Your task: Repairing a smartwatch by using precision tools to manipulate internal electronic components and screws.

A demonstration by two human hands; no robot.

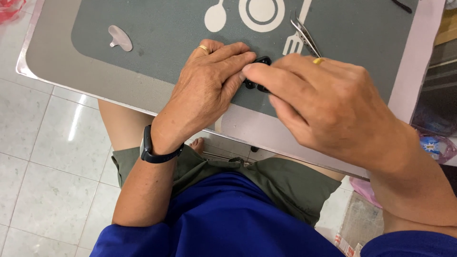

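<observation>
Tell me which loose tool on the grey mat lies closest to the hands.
The metal tweezers, lying beside the right hand with one end near its knuckles. The pale spoon-shaped piece lies far off to the left, away from the left hand.

Blue short-sleeved top (223, 219), olive-green shorts (285, 183). Dark slim wristband (151, 148), probably a fitness tracker, on left wrist. Gold ring on left hand (204, 85), another on right hand (333, 102).

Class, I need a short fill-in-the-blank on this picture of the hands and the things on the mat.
1. Both hands press on a small ____ object on the grey mat.
2. The left hand wears a dark band on its ____.
3. The metal tweezers lie above the ____ hand.

Missing words: black; wrist; right
</observation>
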